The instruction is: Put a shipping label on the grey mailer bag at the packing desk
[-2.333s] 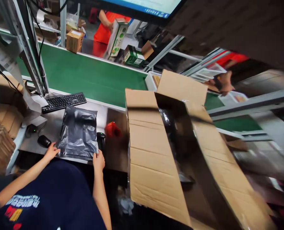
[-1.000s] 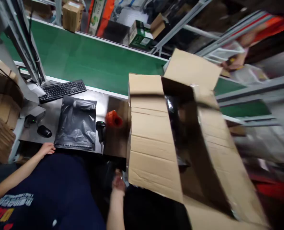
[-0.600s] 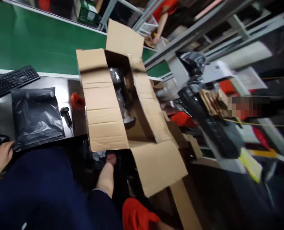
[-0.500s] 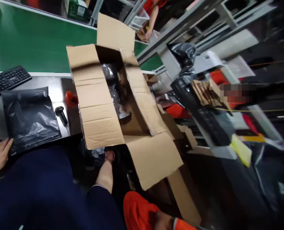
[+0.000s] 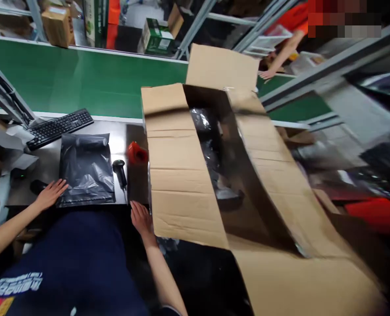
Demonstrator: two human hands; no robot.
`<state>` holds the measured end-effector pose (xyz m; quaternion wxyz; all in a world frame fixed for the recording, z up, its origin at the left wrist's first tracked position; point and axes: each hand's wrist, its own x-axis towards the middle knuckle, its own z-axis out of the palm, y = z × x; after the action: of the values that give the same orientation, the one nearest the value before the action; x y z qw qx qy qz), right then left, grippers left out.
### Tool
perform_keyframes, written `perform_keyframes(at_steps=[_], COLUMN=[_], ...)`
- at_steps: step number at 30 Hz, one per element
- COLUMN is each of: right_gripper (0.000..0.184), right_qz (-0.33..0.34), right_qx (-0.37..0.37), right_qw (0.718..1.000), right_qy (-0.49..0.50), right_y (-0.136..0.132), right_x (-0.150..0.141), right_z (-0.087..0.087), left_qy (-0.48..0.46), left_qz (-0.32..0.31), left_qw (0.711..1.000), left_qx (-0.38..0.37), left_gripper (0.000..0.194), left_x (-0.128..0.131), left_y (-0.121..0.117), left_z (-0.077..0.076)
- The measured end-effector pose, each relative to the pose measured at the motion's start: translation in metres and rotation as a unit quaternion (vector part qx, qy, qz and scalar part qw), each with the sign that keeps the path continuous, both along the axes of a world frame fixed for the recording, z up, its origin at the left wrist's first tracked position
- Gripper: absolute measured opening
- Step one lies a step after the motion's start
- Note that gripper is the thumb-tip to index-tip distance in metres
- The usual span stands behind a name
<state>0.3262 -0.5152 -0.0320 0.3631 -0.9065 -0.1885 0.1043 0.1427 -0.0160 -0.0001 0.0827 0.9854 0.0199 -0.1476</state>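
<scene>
My left hand [image 5: 51, 194] lies flat with its fingers spread, the tips at the lower left edge of a black plastic mailing bag [image 5: 87, 164]. The bag rests flat on the metal table [image 5: 117, 136]. My right hand [image 5: 141, 218] is at the table's front edge, beside the box's left flap, fingers stretched out and holding nothing that I can see. Just above it are a black handheld scanner [image 5: 119, 172] and an orange-red tape dispenser [image 5: 137, 153]. The large cardboard box [image 5: 181, 175] stands with its flaps open and black plastic-wrapped items [image 5: 208, 140] inside.
A black keyboard [image 5: 61, 127] is at the table's back left. Behind runs a green conveyor belt [image 5: 83, 83], with shelving and boxes beyond. Another person's arm [image 5: 285, 57] reaches in at the upper right. The box's near flap [image 5: 300, 285] sticks out towards me.
My view has swung left, so the box appears farther right. My right hand has come up from below the box's flap to the table edge. My left hand remains by the bag, its fingers now more spread.
</scene>
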Motion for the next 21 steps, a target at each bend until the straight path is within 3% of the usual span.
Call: perform_keyframes(at_steps=[2,4,6,9,14,19,21], right_gripper=[0.055,0.068,0.075,0.076,0.066,0.099,0.1], right_qz=[0.165,0.296,0.361,0.408,0.438,0.51,0.495], right_qx=[-0.032,-0.076,-0.094,-0.083,-0.068,-0.14,-0.162], right_qw=[0.985,0.947,0.919,0.903,0.893,0.844,0.85], right_qy=[-0.047,-0.101,-0.125,-0.108,-0.083,-0.084,-0.081], right_y=[0.039,0.075,0.106,0.135,0.126,0.088,0.082], right_x=[0.028,0.056,0.08,0.099,0.093,0.065,0.054], right_z=[-0.002,0.0,0.003,0.001,-0.007,-0.014,-0.019], left_qy=[0.016,0.034,0.052,0.073,0.079,0.101,0.102], left_qz=[-0.012,-0.025,-0.036,-0.051,-0.09,-0.096,-0.085], left_qw=[1.0,0.999,0.998,0.996,0.993,0.989,0.988], left_qx=[-0.01,-0.019,-0.022,-0.024,-0.019,-0.058,-0.076], left_gripper=[0.08,0.082,0.081,0.081,0.089,0.089,0.091], left_x=[0.003,0.006,0.008,0.009,-0.001,-0.027,-0.035], left_y=[0.001,0.004,0.007,0.012,0.019,0.009,0.003], left_z=[0.0,0.0,0.0,0.001,0.003,0.005,0.005])
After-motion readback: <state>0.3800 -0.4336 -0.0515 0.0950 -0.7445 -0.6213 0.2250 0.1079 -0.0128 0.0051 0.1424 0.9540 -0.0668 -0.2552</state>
